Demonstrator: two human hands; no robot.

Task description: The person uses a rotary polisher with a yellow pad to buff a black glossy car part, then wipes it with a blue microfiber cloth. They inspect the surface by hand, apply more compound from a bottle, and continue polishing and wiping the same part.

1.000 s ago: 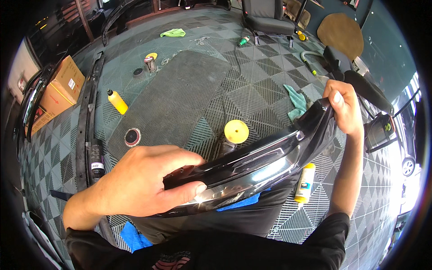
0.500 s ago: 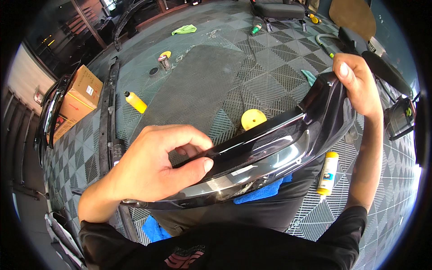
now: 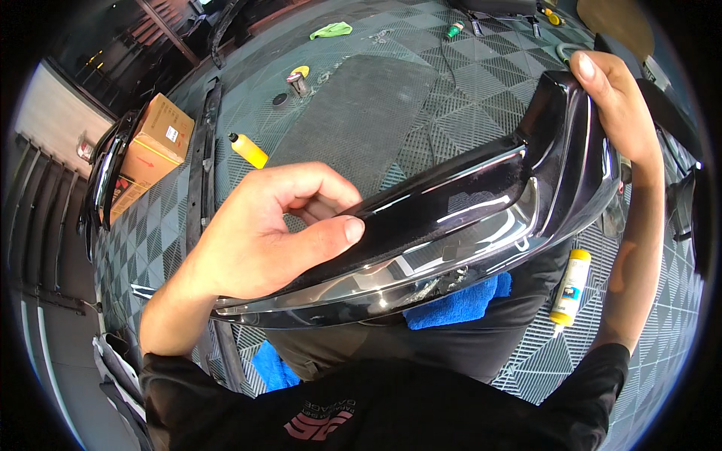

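Note:
A long, curved, glossy black car body panel (image 3: 451, 203), shaped like a spoiler, lies slanted across my lap. My right hand (image 3: 620, 105) grips its raised far-right end, thumb on top and fingers out of sight behind it. Over the left part of the panel, my left hand (image 3: 278, 229) is curled round the upper edge; its thumb rests on the glossy face and the other fingers go behind. Whitish smears show along the lower edge. Beneath that edge, a blue cloth (image 3: 459, 304) covers my thigh.
A white bottle with yellow ends (image 3: 570, 289) stands right of my leg. Ahead on the tiled floor are a yellow bottle (image 3: 248, 150), a dark mat (image 3: 361, 113), a can (image 3: 298, 83) and a green cloth (image 3: 331, 30). A cardboard box (image 3: 154, 150) stands left. Another blue cloth (image 3: 272, 366) lies below.
The panel's right end has risen with my right hand, and the round yellow pad beyond it is now hidden. My left hand keeps its hold. The view has shifted slightly.

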